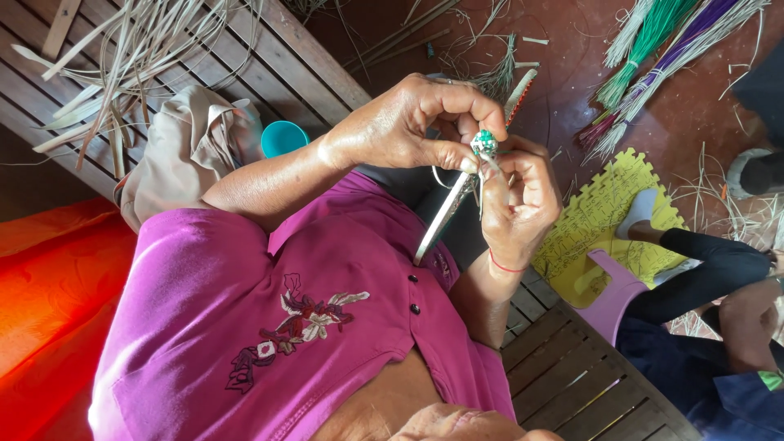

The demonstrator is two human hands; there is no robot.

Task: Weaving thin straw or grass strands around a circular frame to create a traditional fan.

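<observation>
We see first the slatted wooden bench (269, 65), our landmark, running under the person in the magenta embroidered shirt (269, 327). An orange cloth (49, 294) lies beside the bench, on the side away from the hands. On the bench, loose dried palm strips (122, 57) are heaped, with a beige cloth bag (184, 151) and a teal cup (282, 137) next to them. Beyond the bench, on the red floor, lie green and purple dyed reed bundles (661, 49) and a yellow foam mat (600, 224), with a pink plastic stool (608, 298) touching the bench's edge; another person's dark-sleeved arm (710, 261) reaches across there.

Above the bench, our left hand (408, 122) and right hand (518, 204) meet. The left thumb and forefinger are pinched together on a small green-and-white woven ball (484, 144). The right hand is curled closed around a long pale woven strip (447, 214) that hangs from the ball toward the shirt.
</observation>
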